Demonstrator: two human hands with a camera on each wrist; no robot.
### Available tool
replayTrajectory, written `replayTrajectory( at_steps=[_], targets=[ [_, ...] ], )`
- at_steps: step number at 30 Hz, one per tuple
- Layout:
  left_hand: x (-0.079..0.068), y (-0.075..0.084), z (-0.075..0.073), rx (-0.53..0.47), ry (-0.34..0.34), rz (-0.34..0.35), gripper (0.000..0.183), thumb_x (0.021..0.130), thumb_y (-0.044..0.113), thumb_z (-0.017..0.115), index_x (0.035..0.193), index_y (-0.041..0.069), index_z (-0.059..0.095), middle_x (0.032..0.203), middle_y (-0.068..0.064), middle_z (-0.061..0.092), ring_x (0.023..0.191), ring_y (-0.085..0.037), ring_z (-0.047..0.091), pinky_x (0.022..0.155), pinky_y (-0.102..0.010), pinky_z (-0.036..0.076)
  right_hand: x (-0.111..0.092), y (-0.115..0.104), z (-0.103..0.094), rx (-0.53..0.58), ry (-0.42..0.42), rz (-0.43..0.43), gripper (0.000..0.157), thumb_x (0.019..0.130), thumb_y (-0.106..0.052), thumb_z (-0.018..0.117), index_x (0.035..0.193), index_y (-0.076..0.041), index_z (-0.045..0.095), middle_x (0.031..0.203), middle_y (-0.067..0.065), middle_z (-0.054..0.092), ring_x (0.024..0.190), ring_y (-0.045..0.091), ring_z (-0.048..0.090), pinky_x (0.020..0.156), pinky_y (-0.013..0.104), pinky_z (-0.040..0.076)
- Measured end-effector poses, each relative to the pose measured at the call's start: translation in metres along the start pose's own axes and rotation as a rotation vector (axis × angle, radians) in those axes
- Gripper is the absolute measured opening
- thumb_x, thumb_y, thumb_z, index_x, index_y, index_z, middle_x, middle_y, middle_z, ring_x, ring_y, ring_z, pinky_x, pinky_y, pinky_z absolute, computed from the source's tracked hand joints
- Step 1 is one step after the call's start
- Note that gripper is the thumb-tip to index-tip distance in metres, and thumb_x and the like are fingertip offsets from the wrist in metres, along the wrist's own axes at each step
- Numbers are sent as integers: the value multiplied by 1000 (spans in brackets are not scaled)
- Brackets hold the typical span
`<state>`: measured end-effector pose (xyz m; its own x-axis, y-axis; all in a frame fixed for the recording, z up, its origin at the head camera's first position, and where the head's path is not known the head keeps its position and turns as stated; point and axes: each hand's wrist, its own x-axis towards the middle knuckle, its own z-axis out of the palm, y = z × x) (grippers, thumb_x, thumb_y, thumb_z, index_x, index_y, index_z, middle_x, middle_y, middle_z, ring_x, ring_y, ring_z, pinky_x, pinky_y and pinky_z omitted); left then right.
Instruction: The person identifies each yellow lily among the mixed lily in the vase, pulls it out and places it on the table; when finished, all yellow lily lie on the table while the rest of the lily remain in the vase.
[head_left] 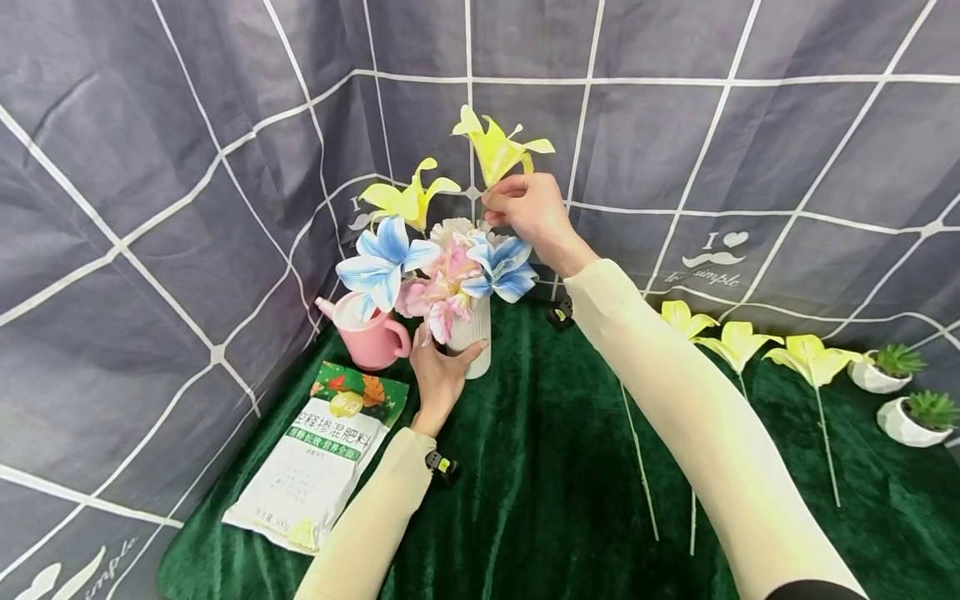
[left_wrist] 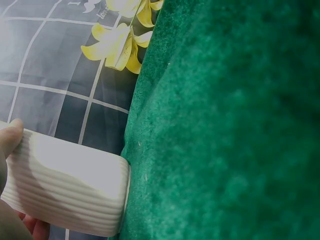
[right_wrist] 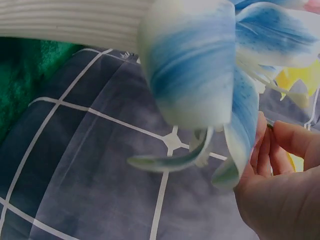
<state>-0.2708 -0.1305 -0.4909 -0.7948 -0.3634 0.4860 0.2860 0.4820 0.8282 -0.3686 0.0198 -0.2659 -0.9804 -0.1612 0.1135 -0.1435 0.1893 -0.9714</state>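
A white ribbed vase (head_left: pixel 480 337) stands on the green cloth, packed with blue-and-white lilies (head_left: pixel 378 265), pink flowers (head_left: pixel 450 279) and one yellow lily (head_left: pixel 411 200). My left hand (head_left: pixel 437 379) grips the vase low on its side; in the left wrist view the thumb and fingers wrap the ribbed vase (left_wrist: pixel 70 185). Above the bouquet, my right hand (head_left: pixel 534 212) pinches the stem of another yellow lily (head_left: pixel 497 150) just under its bloom. That stem's lower part is hidden behind the flowers. A blue lily (right_wrist: pixel 195 65) blocks much of the right wrist view, beside the pinching fingers.
Left of the vase are a pink watering can (head_left: pixel 371 337) and a white-and-green fertilizer bag (head_left: pixel 322 458). Several yellow lilies (head_left: pixel 813 360) lie on the cloth at right, partly behind my right sleeve. Two small potted succulents (head_left: pixel 918 417) sit beyond them. A gridded curtain (head_left: pixel 645 142) hangs behind.
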Motion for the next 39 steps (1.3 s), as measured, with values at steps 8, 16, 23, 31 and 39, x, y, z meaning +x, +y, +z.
replayTrajectory(
  at_steps=[8,16,23,31,39],
  targets=[
    [0,1,0,10,2,-5,75,69,38,93,132,14,58,118,-12,65,110,-30,65,96,-50,52,-5,-2,-7,36,36,-84,18,94,-13,70,104,3,72,81,2,72,74,14,73,78,25,60],
    [-1,0,0,22,-3,-22,81,69,39,93,137,14,56,121,-13,64,111,-32,63,98,-54,51,-9,-8,-18,136,92,-172,9,93,-7,69,95,1,72,73,0,70,66,10,70,71,22,60],
    [-1,1,0,43,-2,-34,88,69,42,93,142,12,53,125,-15,64,115,-34,62,101,-51,49,-14,-14,-31,256,142,-203,5,92,-3,69,92,2,70,72,1,71,64,11,69,70,21,59],
    [1,-1,-1,44,0,-47,87,68,41,93,140,12,53,124,-15,64,113,-34,63,99,-51,50,-17,-22,-45,294,188,-228,7,91,-7,72,87,-2,71,71,1,71,63,12,69,70,21,59],
    [1,-2,-1,43,-5,-36,85,69,40,93,139,13,54,123,-16,64,112,-34,64,98,-51,51,-21,-32,-57,394,202,-278,5,90,-3,72,86,-1,70,71,4,71,63,14,69,69,23,59]
  ],
)
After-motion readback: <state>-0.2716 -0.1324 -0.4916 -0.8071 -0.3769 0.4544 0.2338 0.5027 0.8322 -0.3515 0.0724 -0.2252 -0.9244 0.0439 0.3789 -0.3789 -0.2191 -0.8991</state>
